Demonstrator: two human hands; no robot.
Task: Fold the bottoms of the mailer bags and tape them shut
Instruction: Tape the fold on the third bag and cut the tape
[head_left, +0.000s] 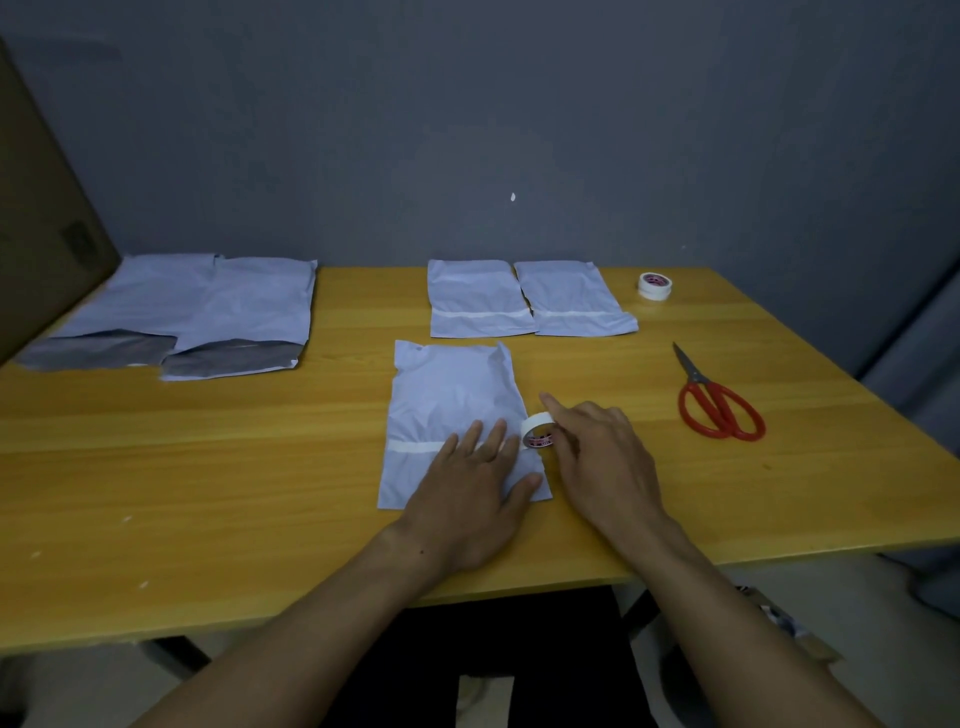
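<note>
Dim, flat indoor light, cool grey-blue cast; source unclear. Wall (467, 130) murky, darkest toward 10 and 2 o'clock corners. Table (208, 467) brightest area, soft sheen across middle, wood grain readable. Shadows faint, diffuse: thin one beside left hand (467, 499) on bag (447, 405); solid black under table at 6 o'clock. Tape roll (532, 422) in right hand (602, 462) palest spot, red print smeared. Wide-angle bend: table edges slant at 9 and 3 o'clock. Cardboard box (41, 234) at 9 o'clock soft, grainy.
</note>
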